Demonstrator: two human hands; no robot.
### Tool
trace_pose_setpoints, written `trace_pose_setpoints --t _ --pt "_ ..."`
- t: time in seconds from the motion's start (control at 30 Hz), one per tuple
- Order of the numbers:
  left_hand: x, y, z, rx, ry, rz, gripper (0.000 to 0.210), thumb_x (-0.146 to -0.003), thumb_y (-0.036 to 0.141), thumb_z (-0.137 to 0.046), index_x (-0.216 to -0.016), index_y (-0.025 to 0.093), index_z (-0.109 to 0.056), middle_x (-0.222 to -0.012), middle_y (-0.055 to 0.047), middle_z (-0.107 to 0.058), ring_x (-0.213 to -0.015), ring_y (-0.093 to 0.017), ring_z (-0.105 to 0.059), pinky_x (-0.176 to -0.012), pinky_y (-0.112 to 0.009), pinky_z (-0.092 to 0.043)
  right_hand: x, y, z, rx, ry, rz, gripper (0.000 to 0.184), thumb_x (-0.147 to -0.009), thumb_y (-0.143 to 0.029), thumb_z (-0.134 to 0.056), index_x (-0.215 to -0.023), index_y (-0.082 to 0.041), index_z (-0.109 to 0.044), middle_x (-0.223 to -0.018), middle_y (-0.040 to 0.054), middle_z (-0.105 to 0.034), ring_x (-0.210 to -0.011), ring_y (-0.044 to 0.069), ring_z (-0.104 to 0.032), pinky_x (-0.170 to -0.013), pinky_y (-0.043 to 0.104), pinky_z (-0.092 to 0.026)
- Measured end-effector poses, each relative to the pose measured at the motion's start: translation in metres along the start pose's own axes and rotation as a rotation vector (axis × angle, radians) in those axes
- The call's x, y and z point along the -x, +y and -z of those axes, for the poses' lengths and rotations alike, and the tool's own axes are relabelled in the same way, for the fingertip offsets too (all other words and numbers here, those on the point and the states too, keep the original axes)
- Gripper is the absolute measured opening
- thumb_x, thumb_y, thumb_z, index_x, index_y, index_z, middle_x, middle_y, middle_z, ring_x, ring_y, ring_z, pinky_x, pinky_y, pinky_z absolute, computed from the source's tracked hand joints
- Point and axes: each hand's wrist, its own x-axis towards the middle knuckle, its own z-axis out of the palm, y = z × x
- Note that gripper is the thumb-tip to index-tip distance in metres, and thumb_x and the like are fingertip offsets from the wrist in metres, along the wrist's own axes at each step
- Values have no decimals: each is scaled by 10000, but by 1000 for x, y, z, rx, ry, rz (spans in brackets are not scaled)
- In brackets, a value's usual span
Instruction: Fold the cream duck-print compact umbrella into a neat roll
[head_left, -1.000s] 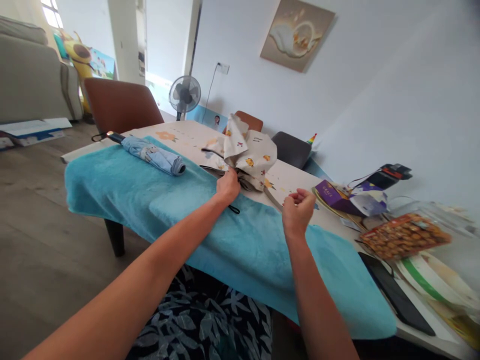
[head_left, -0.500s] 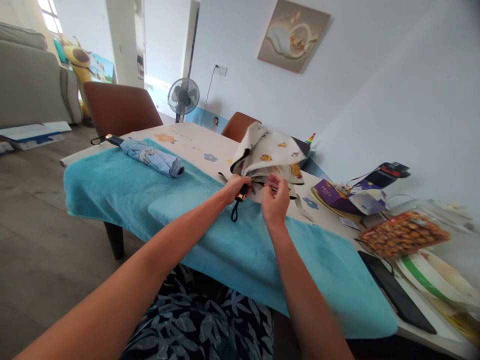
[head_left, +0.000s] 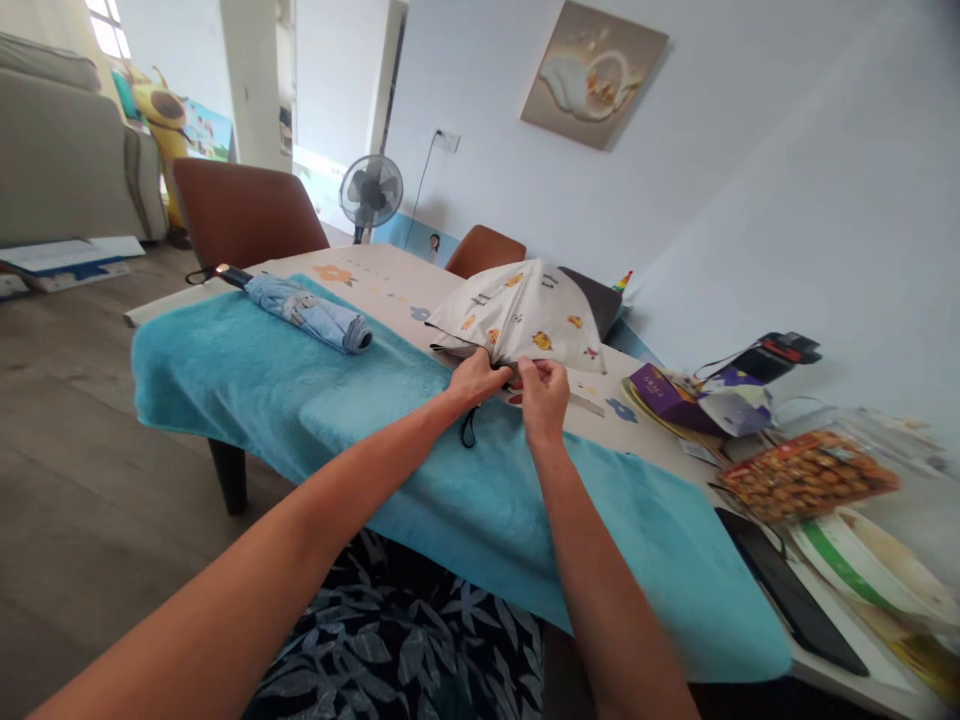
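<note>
While the left hand grips the white umbrella low, the right hand pinches its cloth edge; best keep folds flat.

I see two bare forearms on my feed, the left arm and the right arm, each broad near the lower edge and slimmer toward the hand. The left hand and right hand are bare as well. Under them I can make out a dark garment, black or deep navy; I can't say which from here. Its leaf print is pale grey-blue, the shapes long, narrow and pointed, overlapping at all angles, with a dimmer teal tone at the bottom. Whether it's a shirt, skirt or trousers, I can't tell
</note>
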Motion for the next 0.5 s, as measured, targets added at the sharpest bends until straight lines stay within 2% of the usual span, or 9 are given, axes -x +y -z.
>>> trace_pose_setpoints --t 0.07,0.17,0.2,0.27,0.37,0.43,0.5 --pt "0 -1 0 -50 -15 -40 225 -726 334 -576 -882 186 -510 -873 -95 -640 -873 -257 -605 -721 -312 -435 -5 -1 -3 -136 -15 -177 234 -749 -394 -617 -769 -178 -530 -653 -5 -599 -502 124 -563 -396 220 -459" --pt "0 -1 -2 39 -14 -67 310 -679 255 -642 -956 196 -516 -908 -61 -646 -914 -230 -602 -763 -294 -440 -13 -3 -6 -302 -14 -400 194 -771 -322 -598 -674 -163 -544 -521 -20 -572 -387 98 -507 -354 205 -444" --pt "-1 -1 -3 107 -8 -74 360 -657 238 -671 -978 196 -516 -908 -50 -645 -909 -215 -602 -766 -283 -444 -15 -3 -6 -336 12 -406 191 -772 -305 -597 -656 -161 -548 -493 -22 -565 -373 97 -501 -351 204 -444" --pt "-1 -1 -5 270 -9 -91 437 -624 220 -716 -1010 184 -514 -892 -37 -640 -860 -182 -601 -745 -262 -455 -16 -2 -4 -373 112 -316 201 -774 -293 -596 -630 -161 -551 -466 -22 -562 -371 102 -508 -350 206 -445" --pt "0 1 -5 464 -72 -88 418 -626 211 -721 -992 151 -528 -834 -33 -628 -748 -146 -588 -675 -245 -462 -15 3 -3 -373 261 -176 214 -784 -298 -586 -617 -170 -549 -451 -31 -553 -384 111 -521 -361 212 -451" --pt "1 3 -4 513 -94 -70 368 -637 190 -698 -969 137 -549 -838 -42 -632 -742 -144 -585 -667 -245 -460 -14 8 -2 -360 254 -221 199 -791 -280 -567 -624 -173 -548 -445 -35 -551 -384 117 -521 -364 222 -453" --pt "2 3 -2 513 -63 -53 347 -662 206 -676 -984 140 -566 -917 -65 -648 -819 -162 -596 -716 -253 -459 -13 14 -2 -358 182 -325 179 -796 -255 -540 -638 -172 -550 -452 -32 -560 -391 127 -530 -376 239 -465"
